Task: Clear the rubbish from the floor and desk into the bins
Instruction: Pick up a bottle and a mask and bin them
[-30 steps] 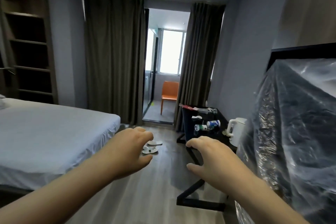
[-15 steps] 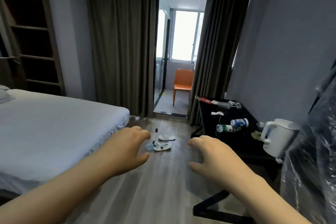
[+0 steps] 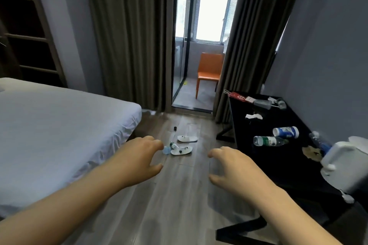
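Left hand (image 3: 139,157), right hand (image 3: 237,169) out, loosely curled, empty. On far floor (image 3: 179,201): small bottle (image 3: 172,146) (probably light, slippery), best gripped round middle.

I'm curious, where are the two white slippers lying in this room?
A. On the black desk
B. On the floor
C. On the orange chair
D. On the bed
B: both white slippers lie on the wooden floor, in the open strip between the bed and the black desk.
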The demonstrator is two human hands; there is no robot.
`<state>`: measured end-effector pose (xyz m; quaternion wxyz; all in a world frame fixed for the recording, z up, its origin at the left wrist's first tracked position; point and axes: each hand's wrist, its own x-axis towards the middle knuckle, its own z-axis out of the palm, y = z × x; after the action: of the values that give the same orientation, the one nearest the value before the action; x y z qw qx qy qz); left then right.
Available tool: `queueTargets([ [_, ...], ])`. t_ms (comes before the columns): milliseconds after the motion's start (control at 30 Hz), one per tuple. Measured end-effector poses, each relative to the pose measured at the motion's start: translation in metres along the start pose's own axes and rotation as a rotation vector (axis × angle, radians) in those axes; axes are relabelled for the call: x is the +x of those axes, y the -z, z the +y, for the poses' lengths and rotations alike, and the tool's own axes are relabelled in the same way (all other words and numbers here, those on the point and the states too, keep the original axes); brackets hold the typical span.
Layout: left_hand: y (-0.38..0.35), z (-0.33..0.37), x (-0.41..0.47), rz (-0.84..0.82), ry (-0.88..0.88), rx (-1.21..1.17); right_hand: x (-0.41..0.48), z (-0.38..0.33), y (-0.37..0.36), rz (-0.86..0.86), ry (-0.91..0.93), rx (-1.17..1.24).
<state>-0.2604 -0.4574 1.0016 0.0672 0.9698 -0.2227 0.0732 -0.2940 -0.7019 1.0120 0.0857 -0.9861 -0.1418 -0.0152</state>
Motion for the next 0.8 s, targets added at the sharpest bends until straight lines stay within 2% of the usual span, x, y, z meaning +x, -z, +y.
queueTargets([
  [533, -0.067, -0.173, 0.259, -0.075, -0.036, -0.070, 0.296, 0.060, -0.051, -0.103, -0.111, -0.023],
  [800, -0.107, -0.229, 0.360, -0.149, -0.035, -0.089, 0.410, 0.096, -0.075, -0.165, -0.140, 0.010],
])
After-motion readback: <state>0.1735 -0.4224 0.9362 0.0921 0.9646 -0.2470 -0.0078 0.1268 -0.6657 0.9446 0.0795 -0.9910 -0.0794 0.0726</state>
